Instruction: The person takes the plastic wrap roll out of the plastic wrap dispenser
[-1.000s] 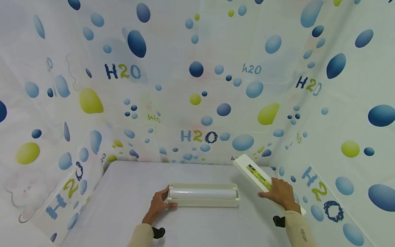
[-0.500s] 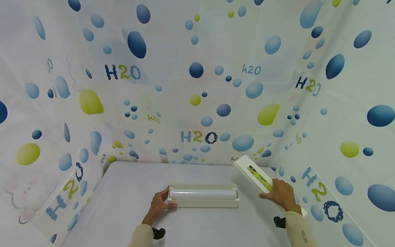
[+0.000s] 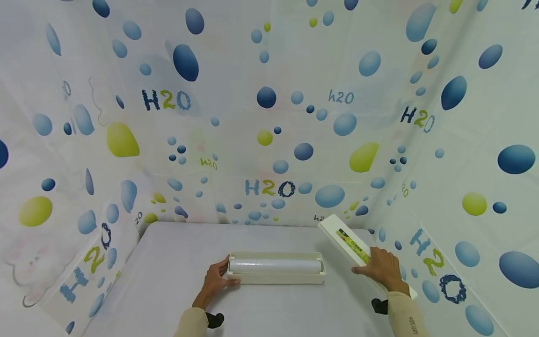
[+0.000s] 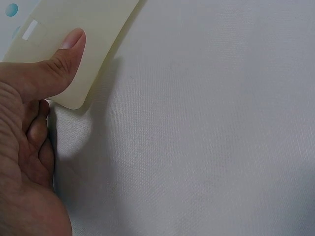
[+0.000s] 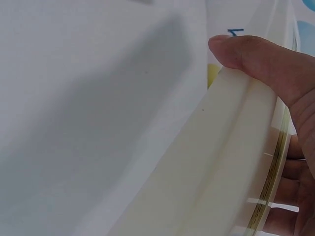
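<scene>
A cream, open-topped cling film box [image 3: 275,279] rests on the table with a shiny roll of clear film [image 3: 275,267] lying inside. My left hand [image 3: 216,279] grips the box's left end. In the left wrist view, the thumb presses flat against the box wall [image 4: 101,29], and the other fingers are partly hidden behind the end. To the right, my right hand [image 3: 381,269] holds the long cream lid [image 3: 334,225], which is tilted above the table and bears a yellow-green label [image 3: 353,245]. In the right wrist view, the thumb lies over one edge of the lid, fingers on its other side.
A white cloth covers the table [image 3: 185,243]. Behind it hangs a patterned curtain [image 3: 236,93] with blue and green spots and H2O lettering, continuing along both sides. The raised lid comes close to the right-hand curtain and casts a shadow on the cloth.
The head view shifts slightly, moving the whole scene a little down and left. Both hands keep their holds on the box and the lid.
</scene>
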`<state>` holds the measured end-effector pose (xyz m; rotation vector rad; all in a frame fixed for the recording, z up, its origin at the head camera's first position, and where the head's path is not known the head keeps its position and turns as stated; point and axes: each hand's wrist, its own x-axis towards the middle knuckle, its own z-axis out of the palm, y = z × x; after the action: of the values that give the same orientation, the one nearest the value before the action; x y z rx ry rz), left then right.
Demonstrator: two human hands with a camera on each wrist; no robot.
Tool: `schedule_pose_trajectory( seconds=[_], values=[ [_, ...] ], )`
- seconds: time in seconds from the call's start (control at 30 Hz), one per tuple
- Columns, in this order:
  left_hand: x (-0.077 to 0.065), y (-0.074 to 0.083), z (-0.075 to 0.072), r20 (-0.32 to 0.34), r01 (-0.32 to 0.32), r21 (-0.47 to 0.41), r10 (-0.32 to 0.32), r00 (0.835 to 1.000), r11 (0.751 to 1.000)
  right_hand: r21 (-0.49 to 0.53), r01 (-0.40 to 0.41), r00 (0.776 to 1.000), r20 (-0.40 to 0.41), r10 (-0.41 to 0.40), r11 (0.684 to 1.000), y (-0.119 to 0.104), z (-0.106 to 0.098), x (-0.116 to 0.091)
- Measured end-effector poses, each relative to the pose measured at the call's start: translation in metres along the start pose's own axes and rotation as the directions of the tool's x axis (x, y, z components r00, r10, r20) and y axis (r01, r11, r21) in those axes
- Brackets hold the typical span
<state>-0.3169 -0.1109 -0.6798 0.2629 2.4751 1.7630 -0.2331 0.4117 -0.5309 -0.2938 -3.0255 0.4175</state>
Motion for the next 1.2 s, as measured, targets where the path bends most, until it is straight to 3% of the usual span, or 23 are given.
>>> schedule_pose_trajectory(
  seconds=[0.63,0.97,1.2],
  values=[
    [0.001,-0.002,0.001,-0.004,-0.013,-0.005,0.013,1.0,1.0,-0.007,-0.004,1.0,0.006,0.004,1.0,0.003,0.002,-0.004],
    [0.005,-0.006,0.004,-0.025,-0.075,0.02,0.075,0.997,0.997,-0.002,-0.03,1.0,0.001,0.03,1.0,0.009,0.008,-0.006],
    [0.008,-0.013,0.004,-0.016,-0.01,-0.036,0.009,1.0,0.999,-0.024,-0.026,0.999,0.018,0.027,0.999,0.012,0.014,-0.007]
  ],
)
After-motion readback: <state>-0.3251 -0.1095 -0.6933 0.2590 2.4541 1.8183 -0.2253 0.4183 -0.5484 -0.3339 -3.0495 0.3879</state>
